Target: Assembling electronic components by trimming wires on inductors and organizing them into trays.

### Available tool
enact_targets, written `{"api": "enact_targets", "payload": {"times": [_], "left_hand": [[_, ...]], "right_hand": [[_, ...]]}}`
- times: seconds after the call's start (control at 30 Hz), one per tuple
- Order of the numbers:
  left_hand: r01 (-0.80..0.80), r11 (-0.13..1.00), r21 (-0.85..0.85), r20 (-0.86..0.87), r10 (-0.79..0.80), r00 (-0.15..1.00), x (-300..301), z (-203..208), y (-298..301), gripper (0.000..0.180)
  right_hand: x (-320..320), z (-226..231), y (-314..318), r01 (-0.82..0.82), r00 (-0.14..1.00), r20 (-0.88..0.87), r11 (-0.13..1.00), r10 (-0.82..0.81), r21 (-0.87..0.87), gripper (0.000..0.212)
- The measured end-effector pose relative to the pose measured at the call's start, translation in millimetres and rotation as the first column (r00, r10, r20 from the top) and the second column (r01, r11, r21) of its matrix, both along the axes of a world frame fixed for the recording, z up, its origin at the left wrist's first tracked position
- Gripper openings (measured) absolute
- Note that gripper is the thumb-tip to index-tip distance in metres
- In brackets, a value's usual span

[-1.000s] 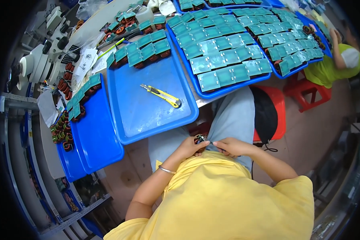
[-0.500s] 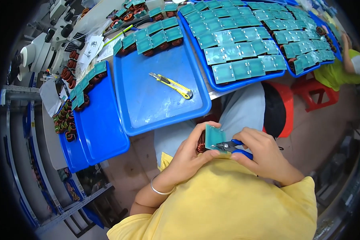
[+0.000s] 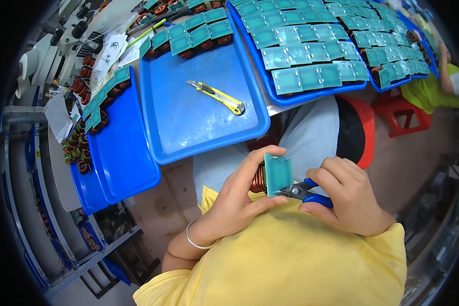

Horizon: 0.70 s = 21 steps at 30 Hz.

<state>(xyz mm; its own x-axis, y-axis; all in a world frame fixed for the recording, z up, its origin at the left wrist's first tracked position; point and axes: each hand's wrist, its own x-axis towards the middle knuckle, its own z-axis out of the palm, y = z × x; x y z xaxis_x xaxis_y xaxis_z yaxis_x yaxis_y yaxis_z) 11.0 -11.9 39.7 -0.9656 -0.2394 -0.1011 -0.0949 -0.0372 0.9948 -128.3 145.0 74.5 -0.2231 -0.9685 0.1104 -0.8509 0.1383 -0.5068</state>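
Note:
My left hand grips a copper-wound coil by its sides, with a square green circuit board fixed to it and facing right. In my right hand is a pair of blue-handled side cutters. Their dark jaws touch the board's lower edge, close to my left thumb; whether a wire lies between them is too small to tell. Beyond my hands, a yellow utility knife rests in a blue tray, which has several board-topped coils along its far end.
Blue trays packed with green boards stand at the right. To the left are another blue tray, loose coils, papers and metal shelving. A co-worker's yellow-green sleeve and a red stool show at far right.
The cutters have shifted right and slightly down, from the board's face to its lower edge. The board has turned more to the right. The whole view has shifted a little.

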Motion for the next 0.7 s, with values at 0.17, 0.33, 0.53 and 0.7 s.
{"api": "enact_targets", "payload": {"times": [0.17, 0.33, 0.53, 0.7], "left_hand": [[-0.006, 0.996, -0.087, -0.02, 0.005, 1.0, 0, 2, 1, 0.061], [-0.01, 0.988, -0.153, -0.029, 0.005, 1.0, -1, 2, 1, 0.059], [-0.009, 0.998, -0.064, 0.22, 0.023, 0.975, -2, -21, 3, 0.049], [0.04, 0.999, 0.013, 0.499, -0.041, 0.866, -13, -95, -1, 0.026]], "right_hand": [[-1, 2, 1, -0.013, 1.0, -0.013, 1.0, 0.013, 0.016, 0.038], [-2, 1, 0, -0.038, 0.999, 0.012, 0.999, 0.038, 0.024, 0.036], [-7, -27, -2, -0.035, 0.972, 0.234, 0.982, -0.009, 0.183, 0.032], [-17, -134, -11, -0.062, 0.783, 0.603, 0.946, -0.152, 0.319, 0.044]]}}
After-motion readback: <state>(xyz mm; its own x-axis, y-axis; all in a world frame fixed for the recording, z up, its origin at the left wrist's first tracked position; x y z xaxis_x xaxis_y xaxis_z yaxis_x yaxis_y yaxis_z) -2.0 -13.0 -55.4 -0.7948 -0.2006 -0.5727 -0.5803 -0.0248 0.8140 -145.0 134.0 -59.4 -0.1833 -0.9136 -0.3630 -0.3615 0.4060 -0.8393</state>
